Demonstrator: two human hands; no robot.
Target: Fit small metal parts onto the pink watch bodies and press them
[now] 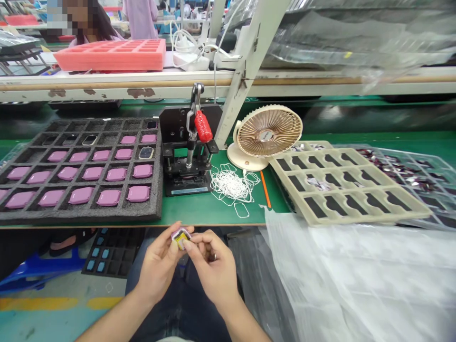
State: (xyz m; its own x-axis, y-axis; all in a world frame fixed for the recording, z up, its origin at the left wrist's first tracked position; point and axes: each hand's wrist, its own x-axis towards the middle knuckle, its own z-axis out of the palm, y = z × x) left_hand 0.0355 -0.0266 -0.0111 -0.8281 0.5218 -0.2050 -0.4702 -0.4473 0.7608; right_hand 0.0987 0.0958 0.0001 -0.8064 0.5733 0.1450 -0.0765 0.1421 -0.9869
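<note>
Both bare hands read at the lower centre of my frame, in front of the green bench (199, 211). My left hand (158, 263) pinches a small purple-rimmed case (180, 237) between thumb and fingers; yellow shows inside. My right hand (215, 268) pinches the case at its right edge, thumb over the inner face, other fingers curled; I cannot tell whether they hold anything more.

Left of frame: dark foam tray (156, 187), purple cases seated in many compartments, a few dark-faced pieces in the upper rows. Upper centre: black press (187, 175), red handle (203, 127) tilted. Just right of it I note a heap of white loops (233, 185), one loop lying just below, an orange stick (265, 190) nearby. Cream fan (266, 136) above these. Right of frame: beige tray (352, 190) with dark-lined slots. Lower right: white sheeting (338, 275), draped.
</note>
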